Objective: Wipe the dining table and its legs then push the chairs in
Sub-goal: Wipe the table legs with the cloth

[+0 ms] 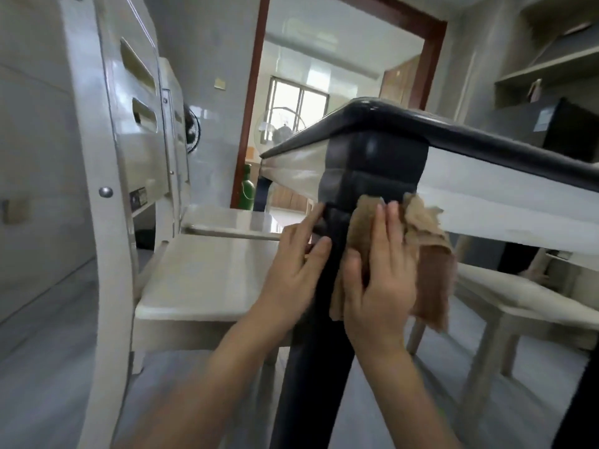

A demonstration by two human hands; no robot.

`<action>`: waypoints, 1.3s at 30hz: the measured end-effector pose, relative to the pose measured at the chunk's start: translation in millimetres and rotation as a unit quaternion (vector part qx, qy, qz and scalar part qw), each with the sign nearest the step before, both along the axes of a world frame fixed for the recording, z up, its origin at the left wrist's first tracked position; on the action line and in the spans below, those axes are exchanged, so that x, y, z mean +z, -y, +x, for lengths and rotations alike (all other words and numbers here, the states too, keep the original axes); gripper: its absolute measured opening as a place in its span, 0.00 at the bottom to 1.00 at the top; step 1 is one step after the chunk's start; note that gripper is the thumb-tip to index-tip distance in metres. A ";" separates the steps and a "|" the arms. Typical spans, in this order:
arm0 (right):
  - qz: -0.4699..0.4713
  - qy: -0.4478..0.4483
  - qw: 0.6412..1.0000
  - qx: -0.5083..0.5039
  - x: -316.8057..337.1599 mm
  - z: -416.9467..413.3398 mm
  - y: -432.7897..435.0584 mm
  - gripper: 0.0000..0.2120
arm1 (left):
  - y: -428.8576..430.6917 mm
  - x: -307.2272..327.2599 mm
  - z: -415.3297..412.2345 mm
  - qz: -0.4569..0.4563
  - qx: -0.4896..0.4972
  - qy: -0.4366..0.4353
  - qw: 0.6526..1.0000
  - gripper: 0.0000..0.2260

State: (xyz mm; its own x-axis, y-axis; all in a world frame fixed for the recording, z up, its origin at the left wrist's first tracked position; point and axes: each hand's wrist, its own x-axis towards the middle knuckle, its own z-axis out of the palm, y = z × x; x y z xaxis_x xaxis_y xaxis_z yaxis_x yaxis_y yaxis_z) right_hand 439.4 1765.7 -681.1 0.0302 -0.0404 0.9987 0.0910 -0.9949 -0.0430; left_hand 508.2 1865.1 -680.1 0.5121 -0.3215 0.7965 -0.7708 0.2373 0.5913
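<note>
From the head view, the person is crouching low at a corner of the dining table (486, 137), looking up at its dark rim and the pale apron under it. The dark table leg (314, 384) is running down from that corner through the middle of the picture.

The right hand (382, 286) is lying flat, with its fingers straight and close together, and is pressing a brown cloth (431, 264) against the right face of the leg, just below the apron. The cloth is bunching above the fingertips and is hanging loose to the right of the hand.

The left hand (291, 267) is also lying with its fingers straight. It is holding nothing, and its fingertips are touching the left side of the leg, about level with the right hand.

To the left, a cream chair (207, 280) is standing pulled out from the table, with the front edge of its seat just beside the leg and its back rising at the picture's left edge. A second chair (227, 222) is standing behind it in the same line. Another pale seat (518, 296) is showing under the table on the right.

A brown door frame (249, 124) is opening onto a bright room beyond, with a green cylinder (247, 186) standing at its foot
</note>
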 end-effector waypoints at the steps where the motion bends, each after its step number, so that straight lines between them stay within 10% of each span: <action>1: 0.010 0.004 1.000 -0.004 19.2 0.2 1.2 0.24 | 1.1 -2.8 3.0 0.001 -0.015 -0.002 1.000 0.22; 11: -0.030 -0.048 0.998 -0.003 -36.0 -3.9 -1.7 0.25 | 19.5 -20.2 4.3 -0.041 -0.086 -0.053 0.994 0.23; 17: -0.018 0.019 0.999 -0.024 67.3 10.1 -7.8 0.22 | 24.4 -22.6 1.1 -0.047 -0.089 -0.071 0.992 0.23; 24: 0.034 -0.027 0.999 0.028 -11.8 -1.7 -20.4 0.24 | 26.0 -26.4 0.6 -0.058 -0.098 -0.104 0.988 0.24; 30: 0.000 0.051 0.999 0.013 89.4 1.9 2.3 0.20 | 22.8 -23.7 0.0 -0.055 -0.132 -0.162 0.976 0.25; 39: -0.018 -0.050 0.998 0.017 -32.3 -5.6 -4.6 0.25 | 24.9 -26.5 4.1 -0.083 -0.151 -0.160 0.972 0.25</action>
